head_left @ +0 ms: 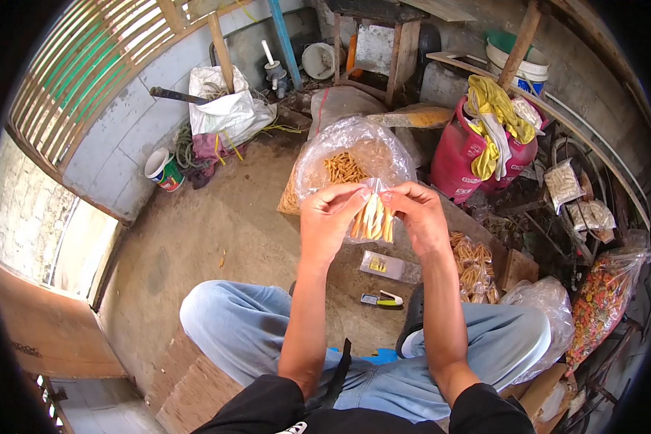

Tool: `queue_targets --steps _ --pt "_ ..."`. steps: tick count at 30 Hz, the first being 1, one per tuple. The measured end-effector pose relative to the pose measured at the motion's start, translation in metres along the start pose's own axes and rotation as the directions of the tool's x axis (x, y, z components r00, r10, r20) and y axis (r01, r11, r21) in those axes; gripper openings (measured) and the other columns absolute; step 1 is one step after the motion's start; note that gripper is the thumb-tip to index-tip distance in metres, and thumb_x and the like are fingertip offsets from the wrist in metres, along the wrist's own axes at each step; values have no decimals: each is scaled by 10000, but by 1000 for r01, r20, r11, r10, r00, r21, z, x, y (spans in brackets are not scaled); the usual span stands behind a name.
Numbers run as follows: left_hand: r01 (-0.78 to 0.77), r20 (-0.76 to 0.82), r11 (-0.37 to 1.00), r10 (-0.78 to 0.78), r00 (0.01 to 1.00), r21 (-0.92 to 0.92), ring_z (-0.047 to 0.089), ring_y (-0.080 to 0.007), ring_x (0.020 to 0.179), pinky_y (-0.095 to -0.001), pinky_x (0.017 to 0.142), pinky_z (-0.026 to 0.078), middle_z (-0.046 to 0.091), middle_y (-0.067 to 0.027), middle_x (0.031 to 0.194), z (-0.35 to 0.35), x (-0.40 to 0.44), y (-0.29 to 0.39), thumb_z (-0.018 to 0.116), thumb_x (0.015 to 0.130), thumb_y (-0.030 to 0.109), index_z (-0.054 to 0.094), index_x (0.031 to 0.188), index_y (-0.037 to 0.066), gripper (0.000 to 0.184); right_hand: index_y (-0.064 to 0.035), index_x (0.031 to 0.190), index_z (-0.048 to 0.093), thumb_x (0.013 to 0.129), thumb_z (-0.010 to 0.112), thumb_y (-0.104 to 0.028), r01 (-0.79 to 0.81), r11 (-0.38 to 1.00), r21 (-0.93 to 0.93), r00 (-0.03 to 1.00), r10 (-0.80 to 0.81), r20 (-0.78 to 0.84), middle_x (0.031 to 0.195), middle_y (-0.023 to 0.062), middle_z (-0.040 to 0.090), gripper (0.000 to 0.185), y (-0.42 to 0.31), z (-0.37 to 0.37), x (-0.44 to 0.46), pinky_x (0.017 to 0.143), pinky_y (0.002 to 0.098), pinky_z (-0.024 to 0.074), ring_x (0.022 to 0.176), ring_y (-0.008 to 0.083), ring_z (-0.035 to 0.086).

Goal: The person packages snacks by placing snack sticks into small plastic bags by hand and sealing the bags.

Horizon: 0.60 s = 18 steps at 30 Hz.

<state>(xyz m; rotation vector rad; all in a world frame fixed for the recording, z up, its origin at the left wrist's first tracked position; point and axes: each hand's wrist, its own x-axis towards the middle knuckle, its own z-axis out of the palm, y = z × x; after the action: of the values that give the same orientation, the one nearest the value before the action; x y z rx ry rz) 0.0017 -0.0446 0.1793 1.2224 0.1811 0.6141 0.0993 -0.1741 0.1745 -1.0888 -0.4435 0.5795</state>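
A small clear bag of snack sticks hangs upright between both hands, in front of the large open plastic bag that holds loose sticks. My left hand pinches the top left corner of the small bag between thumb and fingers. On the other side, my right hand pinches its top right corner. Below the hands, a pack of clear plastic sleeves lies on the floor. Nearer to me is a small stapler-like tool with a green and black handle, beside a small box.
Filled snack bags lie to the right of my right forearm. A pink drum with yellow cloths stands at the right back. A large bag of colourful snacks leans at far right. At left are a bucket and a white sack.
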Motion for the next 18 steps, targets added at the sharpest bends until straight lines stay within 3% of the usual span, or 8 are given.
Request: queue_targets --steps 4,11,13,16,18 --pt "-148 -119 987 155 981 60 645 -120 819 -233 709 519 686 -103 932 15 -5 0 666 816 -25 656 974 -69 164 -19 802 666 802 671 -46 16 1000 13 1000 -15 -27 760 34 659 27 1 4 -2 647 236 442 684 80 575" --pt "-236 -45 908 268 962 347 637 -111 797 -212 700 507 677 -101 912 22 -8 -2 659 816 -39 653 955 -59 140 -14 803 669 797 672 -48 51 998 29 998 -50 -40 757 27 657 34 -1 3 -2 644 224 432 684 68 568" --pt "-180 -88 981 185 979 68 633 -108 792 -218 710 506 677 -96 904 22 -5 -11 660 808 -51 650 945 -53 137 -16 809 669 799 670 -47 52 998 31 998 -51 -33 761 27 658 32 -1 3 -3 647 223 432 688 67 569" --pt "-182 -148 983 176 973 -30 624 -98 766 -221 684 508 679 -80 872 23 -5 -14 666 812 -23 649 941 -29 130 -18 818 669 805 668 -50 43 999 27 999 -42 -23 768 27 660 34 3 4 -2 650 219 433 695 63 570" --pt "-199 -171 980 197 965 4 626 -100 771 -223 684 508 680 -79 873 23 -5 -18 669 807 -27 656 937 -28 130 -19 819 669 809 669 -54 35 999 25 999 -35 -26 771 26 661 36 5 6 -3 650 217 432 698 60 570"
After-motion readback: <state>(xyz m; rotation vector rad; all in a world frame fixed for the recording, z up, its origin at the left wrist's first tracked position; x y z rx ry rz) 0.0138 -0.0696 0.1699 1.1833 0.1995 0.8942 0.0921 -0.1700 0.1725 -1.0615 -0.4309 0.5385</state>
